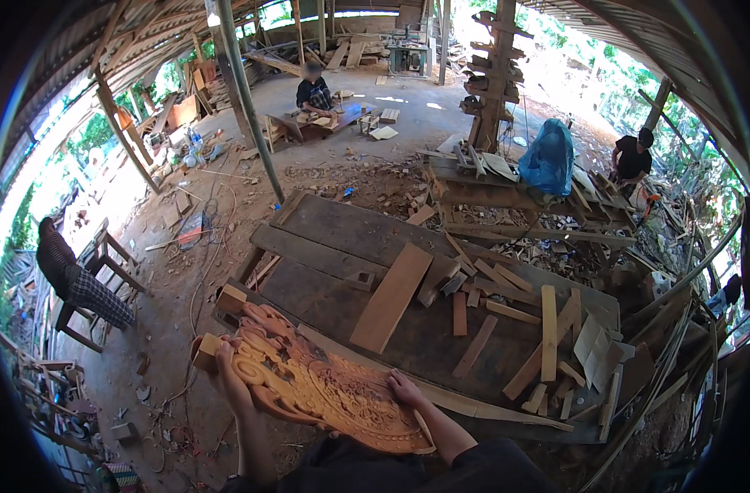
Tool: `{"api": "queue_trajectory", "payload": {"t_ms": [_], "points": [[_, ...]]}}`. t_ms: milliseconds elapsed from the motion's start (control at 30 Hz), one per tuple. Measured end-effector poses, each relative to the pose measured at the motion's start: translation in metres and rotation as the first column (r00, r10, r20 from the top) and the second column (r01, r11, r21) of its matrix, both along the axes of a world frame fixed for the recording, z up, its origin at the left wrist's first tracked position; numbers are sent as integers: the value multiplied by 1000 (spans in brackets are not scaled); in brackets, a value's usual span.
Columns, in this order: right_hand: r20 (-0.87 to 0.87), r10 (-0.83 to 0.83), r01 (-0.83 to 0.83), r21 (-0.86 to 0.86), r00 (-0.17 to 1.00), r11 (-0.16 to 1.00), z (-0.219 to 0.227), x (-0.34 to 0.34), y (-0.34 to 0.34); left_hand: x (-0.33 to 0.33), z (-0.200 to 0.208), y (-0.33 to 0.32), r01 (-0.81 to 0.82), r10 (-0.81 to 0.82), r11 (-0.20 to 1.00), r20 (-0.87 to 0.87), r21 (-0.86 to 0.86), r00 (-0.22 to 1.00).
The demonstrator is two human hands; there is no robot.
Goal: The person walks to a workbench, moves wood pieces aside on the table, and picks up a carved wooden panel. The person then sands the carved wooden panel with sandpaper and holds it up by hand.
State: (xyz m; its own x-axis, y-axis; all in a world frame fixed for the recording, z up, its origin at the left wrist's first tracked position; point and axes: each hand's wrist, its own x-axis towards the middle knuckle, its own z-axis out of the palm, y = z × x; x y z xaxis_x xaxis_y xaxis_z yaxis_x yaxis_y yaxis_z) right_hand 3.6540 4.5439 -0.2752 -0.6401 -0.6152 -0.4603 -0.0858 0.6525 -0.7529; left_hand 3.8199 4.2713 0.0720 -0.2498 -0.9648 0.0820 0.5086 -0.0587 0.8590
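A carved wooden panel (330, 386), orange-brown with scrolls and pierced openings, lies slantwise in front of my body. Two square wooden blocks or leg ends, a nearer one (207, 352) and a farther one (230, 299), jut from its left end. Close to the nearer block, my left hand (229, 384) is closed around the panel's left edge. My right hand (405, 389) grips the panel toward its right end, by the far edge. The panel's underside is hidden.
Just beyond the panel stands a low wooden workbench (309, 283) bearing a wide board (394, 300) and several offcuts. A blue plastic bag (547, 158) sits on another bench. One person (316, 94) sits at a low table; two others are at far left and right. Cables cross the dirt floor.
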Motion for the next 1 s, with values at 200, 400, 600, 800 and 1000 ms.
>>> {"api": "queue_trajectory", "payload": {"t_ms": [200, 400, 600, 800, 1000], "points": [[-13, -1, 1, 22, 1000, 1000, 11, 7, 6, -2, 3, 3, -21, 24, 998, 65, -53, 998], [-44, 10, -10, -9, 999, 1000, 20, 14, 13, -1, 2, 2, -70, 76, 996, 88, -63, 993], [-55, -1, -5, -108, 998, 994, 24, 22, 21, 1, 0, 0, -62, 65, 997, 78, -35, 995], [-82, 26, -36, -123, 996, 992, 24, 31, 31, 2, 8, 4, -53, 62, 996, 118, -77, 991], [10, 37, -37, -39, 999, 999, 49, 47, 53, 1, 10, 8, -58, 66, 993, 81, -99, 995]]}}
